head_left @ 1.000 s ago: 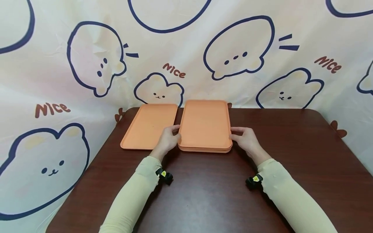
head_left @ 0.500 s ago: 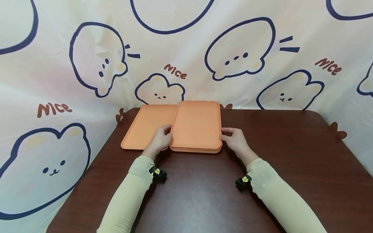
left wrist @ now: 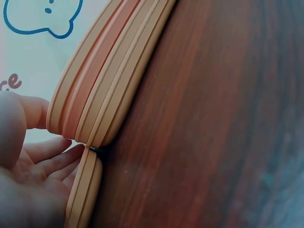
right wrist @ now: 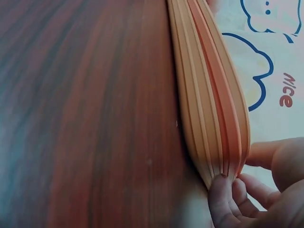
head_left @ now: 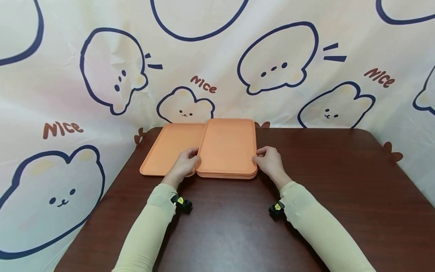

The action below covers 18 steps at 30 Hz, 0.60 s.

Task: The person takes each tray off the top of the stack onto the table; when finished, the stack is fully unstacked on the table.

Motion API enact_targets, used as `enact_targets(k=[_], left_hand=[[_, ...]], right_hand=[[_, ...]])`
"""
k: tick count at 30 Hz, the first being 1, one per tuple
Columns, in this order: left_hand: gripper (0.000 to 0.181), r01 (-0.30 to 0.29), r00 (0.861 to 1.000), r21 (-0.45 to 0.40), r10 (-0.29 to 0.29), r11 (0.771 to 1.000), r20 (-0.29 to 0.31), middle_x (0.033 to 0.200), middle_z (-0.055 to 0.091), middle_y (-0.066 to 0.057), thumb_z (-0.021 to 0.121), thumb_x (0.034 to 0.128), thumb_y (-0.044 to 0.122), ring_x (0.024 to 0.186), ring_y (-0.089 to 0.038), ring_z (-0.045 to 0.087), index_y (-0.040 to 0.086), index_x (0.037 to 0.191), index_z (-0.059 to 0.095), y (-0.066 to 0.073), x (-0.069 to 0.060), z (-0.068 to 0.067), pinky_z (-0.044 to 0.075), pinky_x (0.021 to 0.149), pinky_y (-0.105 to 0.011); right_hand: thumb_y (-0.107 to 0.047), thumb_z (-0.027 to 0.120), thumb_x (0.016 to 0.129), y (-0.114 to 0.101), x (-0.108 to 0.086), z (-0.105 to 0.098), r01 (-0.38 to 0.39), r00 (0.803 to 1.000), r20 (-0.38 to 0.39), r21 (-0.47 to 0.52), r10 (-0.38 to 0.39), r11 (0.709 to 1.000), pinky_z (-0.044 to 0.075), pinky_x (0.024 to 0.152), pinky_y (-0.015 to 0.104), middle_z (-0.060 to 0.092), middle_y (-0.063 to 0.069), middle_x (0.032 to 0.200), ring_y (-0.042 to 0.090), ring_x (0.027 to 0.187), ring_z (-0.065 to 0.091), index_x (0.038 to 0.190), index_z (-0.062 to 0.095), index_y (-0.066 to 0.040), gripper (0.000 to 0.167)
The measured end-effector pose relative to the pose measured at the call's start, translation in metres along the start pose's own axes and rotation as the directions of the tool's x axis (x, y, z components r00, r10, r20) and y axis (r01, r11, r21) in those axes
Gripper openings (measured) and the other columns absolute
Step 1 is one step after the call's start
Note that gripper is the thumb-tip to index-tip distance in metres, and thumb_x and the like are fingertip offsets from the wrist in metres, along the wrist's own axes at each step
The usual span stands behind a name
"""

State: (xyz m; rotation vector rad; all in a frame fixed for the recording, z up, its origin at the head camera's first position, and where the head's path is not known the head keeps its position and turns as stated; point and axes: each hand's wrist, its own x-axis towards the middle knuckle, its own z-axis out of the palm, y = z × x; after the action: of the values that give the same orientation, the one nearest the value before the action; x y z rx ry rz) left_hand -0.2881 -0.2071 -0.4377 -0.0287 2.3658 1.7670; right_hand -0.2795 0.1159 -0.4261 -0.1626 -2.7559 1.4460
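A stack of orange rectangular trays (head_left: 227,147) lies flat near the back of the table, several rims showing in both wrist views. My left hand (head_left: 185,164) holds its left edge; in the left wrist view the thumb (left wrist: 35,111) touches the top rim, and the other fingers reach beside the layers. At the right edge my right hand (head_left: 270,162) grips the stack, thumb by the top rim and a fingertip (right wrist: 221,190) against the layered rims. To the left, another orange tray (head_left: 170,147) lies against the stack, partly hidden by my left hand.
The dark brown table (head_left: 221,226) extends in front and to the right. Behind it hangs a pale cloth wall (head_left: 217,56) with bear drawings, close to the trays' far edges. Each wrist carries a small black camera (head_left: 276,210).
Both hands have moved left with the stack, which has come up against the left tray. In the last half second the stack barely moved, while my right hand's fingers bent closer to its edge.
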Motion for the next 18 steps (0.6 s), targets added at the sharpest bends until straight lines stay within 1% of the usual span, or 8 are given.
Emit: enact_targets(k=[3, 4, 6, 8, 10, 12, 14, 18], left_hand=[[0.059, -0.001, 1.000, -0.007, 0.001, 1.000, -0.016, 0.160, 0.050, -0.020, 0.052, 0.1063, 0.013, 0.044, -0.004, 0.039, 0.003, 0.163, 0.042, 0.000, 0.000, 0.000, 0.039, 0.047, -0.019], [0.058, -0.002, 1.000, 0.003, 0.002, 1.000, -0.025, 0.160, 0.051, -0.020, 0.053, 0.1065, 0.013, 0.050, -0.002, 0.044, 0.003, 0.163, 0.043, 0.000, 0.000, 0.000, 0.041, 0.051, -0.018], [0.057, 0.002, 0.999, 0.026, -0.001, 1.000, -0.038, 0.161, 0.051, -0.019, 0.054, 0.1073, 0.014, 0.071, -0.004, 0.056, 0.003, 0.163, 0.044, 0.000, 0.000, 0.000, 0.047, 0.066, -0.017], [0.056, 0.008, 0.999, 0.047, -0.006, 0.999, -0.047, 0.163, 0.050, -0.019, 0.054, 0.1083, 0.016, 0.102, -0.011, 0.064, 0.003, 0.162, 0.045, -0.001, 0.000, 0.000, 0.052, 0.088, -0.022], [0.055, 0.014, 0.999, 0.057, -0.011, 0.998, -0.052, 0.166, 0.048, -0.019, 0.053, 0.1101, 0.018, 0.136, -0.018, 0.054, 0.003, 0.162, 0.046, -0.001, 0.000, 0.000, 0.047, 0.112, -0.031], [0.053, 0.015, 0.999, 0.041, -0.013, 0.999, -0.045, 0.168, 0.045, -0.020, 0.051, 0.1118, 0.018, 0.152, -0.027, 0.045, 0.003, 0.162, 0.045, -0.002, 0.001, 0.001, 0.040, 0.125, -0.041], [0.052, 0.005, 0.999, 0.036, -0.004, 0.999, -0.037, 0.169, 0.043, -0.019, 0.049, 0.1125, 0.017, 0.158, -0.030, 0.039, 0.003, 0.163, 0.045, -0.002, 0.001, 0.001, 0.034, 0.131, -0.047], [0.054, -0.023, 1.000, 0.048, 0.024, 0.999, -0.019, 0.169, 0.044, -0.021, 0.049, 0.1112, 0.012, 0.160, -0.032, 0.038, 0.001, 0.163, 0.043, -0.003, 0.000, -0.002, 0.031, 0.132, -0.050]], right_hand=[[-0.010, 0.069, 0.092, -0.004, 0.000, 0.002, -0.036, 0.999, -0.035, 0.031, 0.037, 0.999, 0.053, 0.078, 0.030, 0.076, 0.019, 0.118, 0.030, 0.103, 0.067, 0.117, 0.078, 0.001, 0.029], [-0.009, 0.068, 0.092, -0.005, 0.000, 0.003, -0.057, 0.997, -0.039, 0.062, 0.059, 0.996, 0.053, 0.078, 0.030, 0.074, 0.019, 0.122, 0.030, 0.106, 0.066, 0.116, 0.078, 0.001, 0.029], [-0.007, 0.068, 0.093, -0.006, 0.000, 0.005, -0.104, 0.993, -0.040, 0.137, 0.110, 0.985, 0.054, 0.078, 0.030, 0.071, 0.020, 0.129, 0.031, 0.112, 0.064, 0.117, 0.079, 0.002, 0.028], [-0.006, 0.068, 0.094, -0.006, -0.001, 0.006, -0.140, 0.988, -0.037, 0.195, 0.150, 0.971, 0.055, 0.078, 0.028, 0.069, 0.020, 0.132, 0.029, 0.114, 0.064, 0.119, 0.079, 0.002, 0.028], [-0.007, 0.069, 0.095, -0.004, -0.001, 0.006, -0.163, 0.984, -0.037, 0.239, 0.176, 0.957, 0.056, 0.076, 0.026, 0.068, 0.019, 0.133, 0.028, 0.113, 0.065, 0.120, 0.078, 0.001, 0.028], [-0.008, 0.069, 0.095, -0.002, -0.001, 0.004, -0.168, 0.981, -0.045, 0.272, 0.186, 0.947, 0.056, 0.074, 0.024, 0.068, 0.019, 0.130, 0.027, 0.109, 0.066, 0.121, 0.078, 0.001, 0.029], [-0.008, 0.069, 0.095, 0.000, 0.000, 0.000, -0.158, 0.982, -0.055, 0.295, 0.181, 0.943, 0.056, 0.072, 0.022, 0.069, 0.019, 0.128, 0.025, 0.103, 0.068, 0.122, 0.077, 0.002, 0.031], [-0.008, 0.067, 0.094, 0.002, 0.002, -0.008, -0.149, 0.985, -0.039, 0.306, 0.169, 0.940, 0.057, 0.071, 0.020, 0.068, 0.020, 0.128, 0.022, 0.093, 0.068, 0.125, 0.075, 0.003, 0.034]])
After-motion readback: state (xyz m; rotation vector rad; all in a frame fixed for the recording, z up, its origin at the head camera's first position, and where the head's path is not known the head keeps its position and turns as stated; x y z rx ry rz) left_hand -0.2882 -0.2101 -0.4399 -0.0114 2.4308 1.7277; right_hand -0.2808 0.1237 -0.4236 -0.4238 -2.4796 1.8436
